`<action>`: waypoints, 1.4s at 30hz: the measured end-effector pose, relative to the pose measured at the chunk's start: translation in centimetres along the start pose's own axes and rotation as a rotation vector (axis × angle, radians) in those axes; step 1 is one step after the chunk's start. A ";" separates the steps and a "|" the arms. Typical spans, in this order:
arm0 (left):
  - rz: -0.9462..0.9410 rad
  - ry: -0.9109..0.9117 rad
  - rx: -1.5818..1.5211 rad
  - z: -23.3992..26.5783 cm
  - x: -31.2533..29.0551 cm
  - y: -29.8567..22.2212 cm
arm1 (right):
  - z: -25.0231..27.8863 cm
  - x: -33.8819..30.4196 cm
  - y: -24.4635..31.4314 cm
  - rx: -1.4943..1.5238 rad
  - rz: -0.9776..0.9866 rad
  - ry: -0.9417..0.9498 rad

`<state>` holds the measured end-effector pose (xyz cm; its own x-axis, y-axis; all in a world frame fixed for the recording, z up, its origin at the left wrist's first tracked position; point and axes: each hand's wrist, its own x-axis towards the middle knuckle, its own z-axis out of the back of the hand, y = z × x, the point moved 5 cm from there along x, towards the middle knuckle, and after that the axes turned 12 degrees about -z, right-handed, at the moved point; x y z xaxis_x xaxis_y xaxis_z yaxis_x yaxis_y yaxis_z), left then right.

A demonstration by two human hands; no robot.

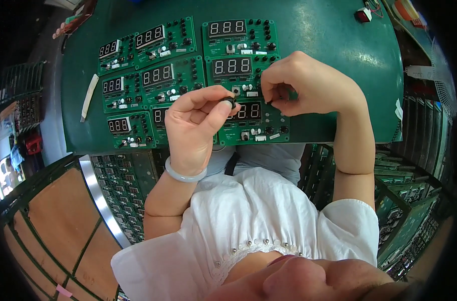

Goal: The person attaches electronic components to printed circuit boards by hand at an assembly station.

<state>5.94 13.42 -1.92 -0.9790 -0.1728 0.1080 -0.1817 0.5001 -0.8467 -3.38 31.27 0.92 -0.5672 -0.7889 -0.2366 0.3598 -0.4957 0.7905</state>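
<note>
Held in the left hand [194, 113], between thumb and fingertips, a little black part [230, 102], just over the left end of a number display [249, 111] on the near right board [236, 128]. In the right hand [309, 83], thumb and finger squeezed together by the upper right corner of the same board, on a tiny dark bit [269, 103]; cannot tell what kind, with so much tucked behind the fingers. Could easily drop the little black part, from such a small hold, and lose it among the boards or down in the lap [271, 160]. Could also poke the tiny dark bit in crooked, or at the wrong one of the pale spots [281, 120], because of fingers blocking the view. Might nudge the board behind [221, 83] by resting the right hand too low, with boards lying so close together. Might bump the pale bangle [186, 173] on the table [329, 35] by pulling back too fast.
</note>
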 end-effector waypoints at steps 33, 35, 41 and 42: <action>-0.020 0.058 0.017 -0.6 -0.2 0.7 | -0.3 -0.3 0.3 -0.228 0.006 -0.121; -0.010 0.069 0.025 -0.6 -0.2 0.8 | -0.3 -0.3 0.5 -0.233 -0.036 -0.114; 0.072 0.060 -0.114 -0.8 -0.2 1.2 | 0.5 -0.4 1.2 -0.117 0.029 -0.139; 0.076 0.065 -0.113 -0.8 -0.1 1.4 | 0.7 -0.4 1.6 -0.014 0.091 -0.158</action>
<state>5.75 14.79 -2.67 -0.9935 -0.0778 0.0825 -0.1128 0.6025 -0.7901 -3.12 31.05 2.65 -0.6407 -0.7644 -0.0721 0.4245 -0.4308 0.7964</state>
